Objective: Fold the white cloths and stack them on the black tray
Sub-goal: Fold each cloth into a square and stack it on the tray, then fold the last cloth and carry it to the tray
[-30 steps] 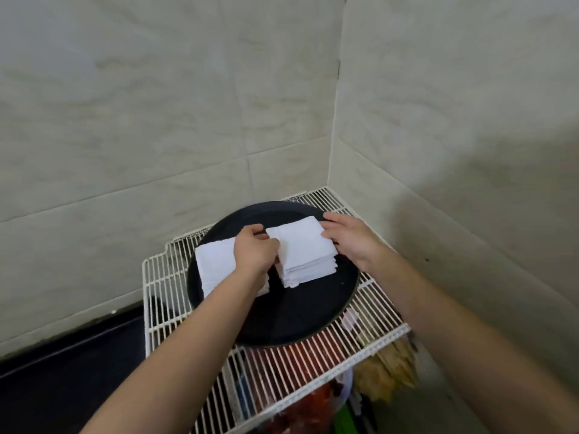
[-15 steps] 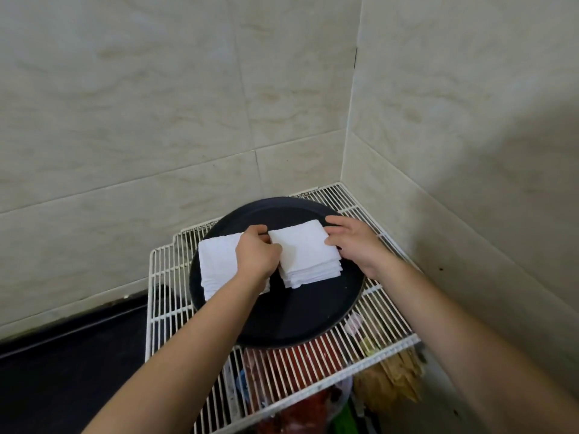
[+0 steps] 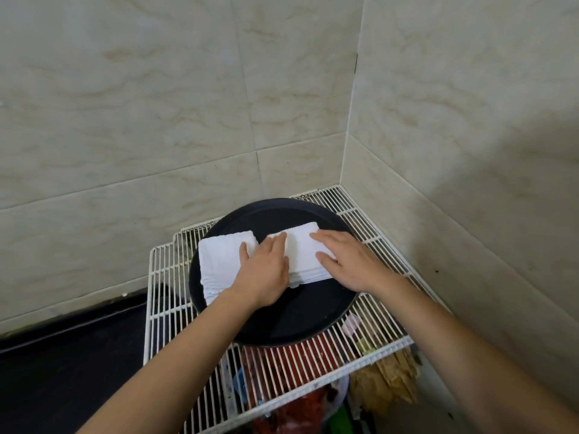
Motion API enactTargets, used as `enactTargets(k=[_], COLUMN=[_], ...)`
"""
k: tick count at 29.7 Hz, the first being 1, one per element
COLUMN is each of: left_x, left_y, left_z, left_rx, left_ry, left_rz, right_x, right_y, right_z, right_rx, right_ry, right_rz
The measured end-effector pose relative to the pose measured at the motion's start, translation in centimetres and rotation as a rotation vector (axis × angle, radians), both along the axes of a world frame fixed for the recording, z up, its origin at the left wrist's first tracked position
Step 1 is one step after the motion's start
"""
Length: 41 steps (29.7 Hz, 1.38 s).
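The right stack of folded white cloths sits just off the centre of the black tray, toward 1 o'clock. The left stack sits at 9 o'clock, near the rim. Both stacks are squarish and soft, with layered edges showing.

The left hand lies flat on the right stack's left edge, fingers straight and together, thumb touching the left stack. The right hand lies flat on the same stack's right half, fingers straight and slightly spread. Neither hand grips anything.

The tray is round and matte, with a shallow raised rim. It rests on a white wire shelf set in a corner of glossy beige tile walls.
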State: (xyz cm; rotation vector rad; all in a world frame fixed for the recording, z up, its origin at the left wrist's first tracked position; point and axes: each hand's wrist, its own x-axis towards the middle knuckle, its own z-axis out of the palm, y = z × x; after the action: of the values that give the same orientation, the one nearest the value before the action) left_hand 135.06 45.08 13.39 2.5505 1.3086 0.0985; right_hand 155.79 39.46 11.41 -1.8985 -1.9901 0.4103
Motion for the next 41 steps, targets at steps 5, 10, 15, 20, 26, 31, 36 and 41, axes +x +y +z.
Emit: enactTargets(k=[5,10,15,20,26,31,36,41], left_x=[-1.6,-8.0,-22.0,-37.1,-54.5,-69.3,-81.0,-91.2], left_y=[0.3,0.6,-1.5,-8.0,-19.9,-32.3,-42.1,-46.4], left_z=[0.9,3.5,4.4,3.7,3.5,1.4,1.0,1.5], left_rx=[0.039,0.288,0.437,0.44,0.435,0.383,0.36,0.374], left_ry=[-0.006,-0.059,0.053,0.187,0.285,0.35,0.384,0.403], left_rz=[-0.023,0.135,0.43,0.763,1.083,1.269,1.409,1.513], right_x=[-1.3,-5.0,-16.0,-31.3,-52.8,-72.0,-87.9,-99.6], right_y=[-0.2,2.5,7.0,7.4,2.5,-5.7,-13.3,-16.5], right_z=[0.2,4.0,5.8,4.7,4.4,2.9,1.6,1.6], right_rx=[0.036,0.209,0.305,0.338,0.367,0.411,0.394,0.407], right_ry=[-0.01,-0.116,-0.146,-0.169,-0.164,-0.208,-0.231,-0.202], right_rz=[-0.067,-0.055,0.09,0.363,0.651,0.827,1.003,1.086])
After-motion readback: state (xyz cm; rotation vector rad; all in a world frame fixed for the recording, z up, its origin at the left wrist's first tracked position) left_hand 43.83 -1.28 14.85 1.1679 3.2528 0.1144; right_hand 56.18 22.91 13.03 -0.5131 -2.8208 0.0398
